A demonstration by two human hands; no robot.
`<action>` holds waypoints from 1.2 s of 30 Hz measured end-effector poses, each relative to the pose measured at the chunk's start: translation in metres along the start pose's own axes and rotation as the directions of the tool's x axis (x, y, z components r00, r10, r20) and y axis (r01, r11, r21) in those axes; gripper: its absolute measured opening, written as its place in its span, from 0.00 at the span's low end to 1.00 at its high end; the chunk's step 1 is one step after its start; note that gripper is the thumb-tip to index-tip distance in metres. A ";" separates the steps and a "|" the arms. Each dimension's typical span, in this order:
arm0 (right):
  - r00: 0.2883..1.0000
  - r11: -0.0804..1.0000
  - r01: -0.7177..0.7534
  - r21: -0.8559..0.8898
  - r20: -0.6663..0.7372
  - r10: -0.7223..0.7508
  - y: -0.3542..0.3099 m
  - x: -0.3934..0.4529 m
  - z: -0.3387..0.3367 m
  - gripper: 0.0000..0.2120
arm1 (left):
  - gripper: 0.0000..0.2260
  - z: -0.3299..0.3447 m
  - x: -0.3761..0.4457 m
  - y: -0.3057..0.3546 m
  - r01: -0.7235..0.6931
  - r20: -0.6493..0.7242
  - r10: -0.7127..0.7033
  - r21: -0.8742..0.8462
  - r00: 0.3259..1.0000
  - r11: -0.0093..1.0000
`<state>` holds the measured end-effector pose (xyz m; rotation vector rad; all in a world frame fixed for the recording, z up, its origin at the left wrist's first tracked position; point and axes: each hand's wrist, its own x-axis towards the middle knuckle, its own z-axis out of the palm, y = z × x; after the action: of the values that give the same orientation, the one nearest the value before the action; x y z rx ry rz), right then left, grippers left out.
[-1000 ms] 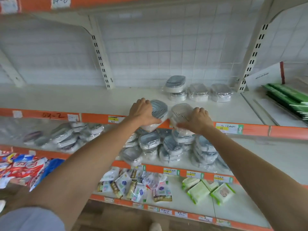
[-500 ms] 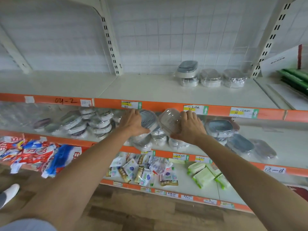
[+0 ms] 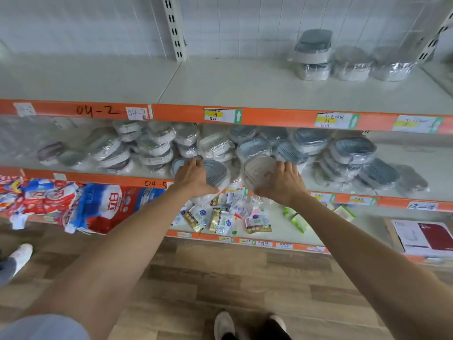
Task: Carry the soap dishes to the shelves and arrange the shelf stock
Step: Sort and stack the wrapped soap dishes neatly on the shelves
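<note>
At frame centre, the left hand [image 3: 193, 176] is gripping a grey soap dish [image 3: 215, 173] while the right hand [image 3: 282, 184] is holding a clear-wrapped soap dish [image 3: 259, 171] at the middle shelf [image 3: 416, 168].

Crowded along the middle shelf [image 3: 416, 173] with wrapped soap dishes [image 3: 350, 153]; left open across the top shelf [image 3: 220, 87], bar three stacks [image 3: 353, 62].
</note>
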<state>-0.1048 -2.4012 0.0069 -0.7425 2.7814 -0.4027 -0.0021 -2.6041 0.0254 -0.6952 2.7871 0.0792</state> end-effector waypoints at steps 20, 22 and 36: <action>0.974 0.998 0.018 0.055 -0.228 -0.005 0.007 0.158 0.074 0.45 | 0.41 0.056 0.177 -0.004 0.016 -0.320 -0.055 -0.124 0.946 0.992; 0.970 0.999 0.006 0.045 -0.244 0.005 0.009 0.176 0.076 0.45 | 0.40 0.058 0.200 -0.003 0.008 -0.331 -0.053 -0.136 0.942 0.991; 0.986 0.998 -0.067 -0.020 -0.153 0.063 0.018 0.235 0.082 0.47 | 0.35 0.074 0.271 -0.001 -0.035 -0.364 -0.008 -0.113 0.931 0.993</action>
<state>-0.2872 -2.5241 -0.1114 -0.6498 2.9494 -0.4297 -0.2143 -2.7194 -0.1187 -0.7897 3.1640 0.1301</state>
